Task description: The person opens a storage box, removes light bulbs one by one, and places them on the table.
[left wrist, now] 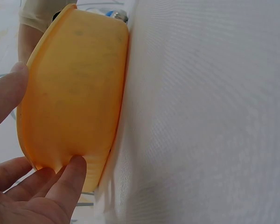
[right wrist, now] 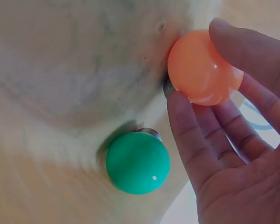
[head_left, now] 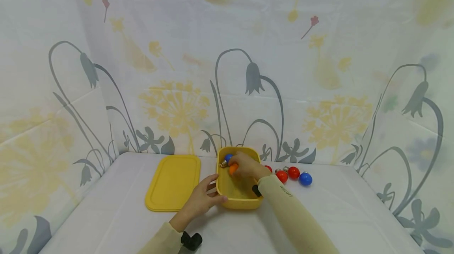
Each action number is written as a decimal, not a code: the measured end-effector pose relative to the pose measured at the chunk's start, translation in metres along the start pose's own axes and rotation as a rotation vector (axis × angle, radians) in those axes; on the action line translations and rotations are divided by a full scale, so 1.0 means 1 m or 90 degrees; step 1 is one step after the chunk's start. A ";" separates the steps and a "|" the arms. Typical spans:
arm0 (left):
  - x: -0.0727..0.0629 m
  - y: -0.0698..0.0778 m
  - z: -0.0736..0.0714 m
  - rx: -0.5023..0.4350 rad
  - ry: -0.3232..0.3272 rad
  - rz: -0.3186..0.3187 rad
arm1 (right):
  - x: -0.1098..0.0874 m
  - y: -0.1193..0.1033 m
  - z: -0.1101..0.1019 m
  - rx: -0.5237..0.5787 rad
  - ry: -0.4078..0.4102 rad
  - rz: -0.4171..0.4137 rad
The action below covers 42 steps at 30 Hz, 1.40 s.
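An orange light bulb (right wrist: 205,67) is pinched between the thumb and fingers of my right hand (right wrist: 242,140). In the head view, that right hand (head_left: 248,166) reaches inside a yellow plastic box (head_left: 239,203), and the orange bulb (head_left: 233,169) shows beside its fingers. A blue bulb (head_left: 229,157) lies in the box's far left corner. The right wrist view shows a green bulb (right wrist: 137,163) lying in the box below the held one. My left hand (head_left: 202,197) holds the box's near left corner, thumb at the rim (left wrist: 22,93) and fingertips against the outer wall.
A flat yellow lid (head_left: 173,183) lies left of the box. Right of the box are red bulbs (head_left: 293,172) and a blue bulb (head_left: 306,179) on the white-covered table (head_left: 117,195). Behind stands a flower-printed cloth backdrop (head_left: 227,68).
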State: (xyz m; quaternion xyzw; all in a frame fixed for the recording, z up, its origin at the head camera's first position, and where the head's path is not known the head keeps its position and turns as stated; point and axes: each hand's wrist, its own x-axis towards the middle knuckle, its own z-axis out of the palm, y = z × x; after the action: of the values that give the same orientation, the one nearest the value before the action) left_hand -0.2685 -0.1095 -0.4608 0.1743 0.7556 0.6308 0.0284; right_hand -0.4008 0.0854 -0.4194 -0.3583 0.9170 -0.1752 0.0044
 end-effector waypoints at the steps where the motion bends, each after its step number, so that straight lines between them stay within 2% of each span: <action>1: 0.000 0.000 0.000 -0.002 0.000 0.000 | 0.000 -0.001 0.000 0.004 -0.003 -0.001; 13: 0.003 -0.001 0.002 -0.011 -0.007 -0.003 | -0.004 -0.007 -0.004 0.014 -0.019 -0.002; 20: 0.003 0.004 0.001 -0.006 -0.007 0.000 | -0.004 -0.010 -0.017 0.008 0.028 -0.065; 22: 0.002 0.004 0.001 -0.006 -0.010 0.002 | -0.005 -0.013 -0.023 0.003 0.043 -0.067; 27: 0.002 0.001 -0.001 0.001 -0.013 0.001 | -0.012 -0.015 -0.032 -0.004 0.062 -0.030; 32: 0.001 0.003 -0.001 0.012 -0.010 -0.006 | -0.026 -0.020 -0.042 0.047 0.070 -0.020; 37: -0.001 0.005 -0.001 0.009 -0.005 -0.010 | -0.049 -0.022 -0.049 0.052 0.082 0.002; 42: -0.002 0.003 0.000 0.010 -0.002 -0.007 | -0.073 -0.015 -0.053 0.069 0.103 0.017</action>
State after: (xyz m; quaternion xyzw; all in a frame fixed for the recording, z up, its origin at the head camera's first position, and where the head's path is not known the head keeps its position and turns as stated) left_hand -0.2663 -0.1100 -0.4580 0.1710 0.7617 0.6242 0.0315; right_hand -0.3441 0.1400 -0.3737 -0.3296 0.9084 -0.2526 -0.0479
